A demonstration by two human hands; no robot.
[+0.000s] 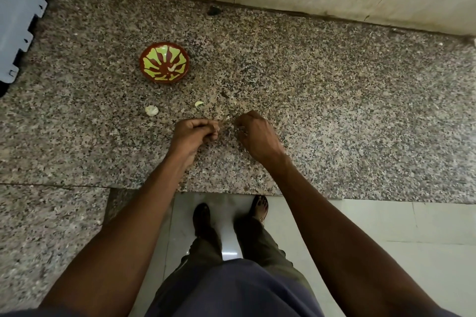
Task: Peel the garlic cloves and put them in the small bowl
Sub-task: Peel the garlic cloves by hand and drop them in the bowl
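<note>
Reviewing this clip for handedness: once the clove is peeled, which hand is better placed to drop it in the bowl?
Probably the left hand: the small bowl sits on its side of the counter, so the right hand would have to cross over.

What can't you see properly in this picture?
- Whatever the left hand and right hand pinch: curled fingers hide it in the head view.
- The pale bits in the small bowl: too small to count.
- The white lump on the counter: too small to tell whether it is garlic or peel.
- The grey object: cut off by the left edge.
</note>
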